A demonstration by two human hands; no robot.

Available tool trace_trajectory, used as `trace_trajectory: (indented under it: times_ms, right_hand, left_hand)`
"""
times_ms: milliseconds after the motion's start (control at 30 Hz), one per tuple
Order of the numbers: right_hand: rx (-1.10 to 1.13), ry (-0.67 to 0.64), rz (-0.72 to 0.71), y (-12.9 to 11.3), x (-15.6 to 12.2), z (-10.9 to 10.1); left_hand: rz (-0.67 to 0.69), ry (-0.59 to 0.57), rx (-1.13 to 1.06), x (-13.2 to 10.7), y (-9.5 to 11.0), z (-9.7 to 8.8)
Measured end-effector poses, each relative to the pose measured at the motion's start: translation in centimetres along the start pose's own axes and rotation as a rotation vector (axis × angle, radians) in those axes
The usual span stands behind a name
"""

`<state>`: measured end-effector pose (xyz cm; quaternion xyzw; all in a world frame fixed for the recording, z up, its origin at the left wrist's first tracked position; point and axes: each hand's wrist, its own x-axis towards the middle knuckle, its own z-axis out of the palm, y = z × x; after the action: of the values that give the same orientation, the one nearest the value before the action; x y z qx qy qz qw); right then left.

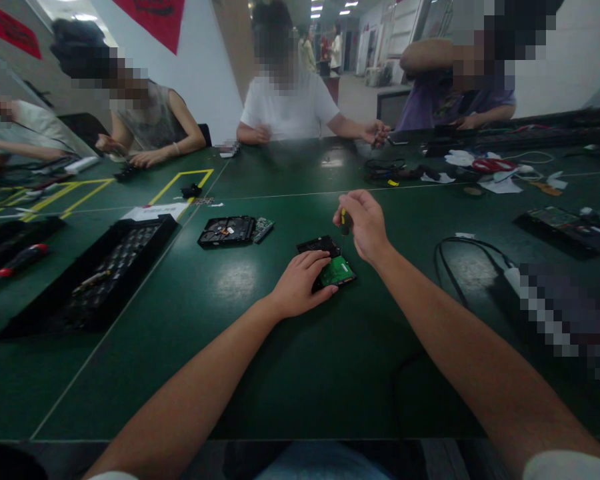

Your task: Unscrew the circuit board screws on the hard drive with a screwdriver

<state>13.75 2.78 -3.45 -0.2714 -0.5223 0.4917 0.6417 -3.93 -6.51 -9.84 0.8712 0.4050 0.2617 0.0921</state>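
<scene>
A hard drive (341, 271) with its green circuit board facing up lies on the green table in front of me. My left hand (300, 283) holds it down, the fingers over its top and the thumb along its near side. My right hand (365, 223) is closed around a small screwdriver (345, 221) with a yellow and black handle. The tool points down over the drive's far part; whether its tip touches is too small to tell. Just behind, a black drive part (320, 245) sits against or under the drive; my fingers partly hide that spot.
Left of the drive lie an opened hard drive (226, 231) and a loose circuit board (263, 229). A long black tray (97, 280) holds small metal parts. A black cable (450, 267) and another drive (570, 230) are at right. Several people sit around the table.
</scene>
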Motion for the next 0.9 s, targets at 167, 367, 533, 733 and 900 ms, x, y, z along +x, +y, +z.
trace_trajectory:
  times_ms: [167,367,533,733,900]
  right_hand:
    - [0.032,-0.007,-0.006,0.09,-0.04,0.11]
    - [0.032,-0.054,0.047,-0.36,-0.10,0.04]
    - [0.055,-0.041,0.059,-0.16,-0.10,-0.05]
    - [0.058,-0.037,0.049,-0.20,-0.28,0.15]
    - [0.078,-0.043,0.028,-0.23,-0.23,0.08]
  left_hand:
    - [0.005,0.007,0.001,0.01,0.04,0.03]
    - [0.007,0.003,-0.001,-0.01,0.04,0.05]
    - [0.010,0.002,0.005,-0.02,-0.08,0.07]
    - [0.005,0.004,-0.005,-0.01,-0.04,0.02]
    - [0.005,0.000,0.006,0.01,0.00,0.02]
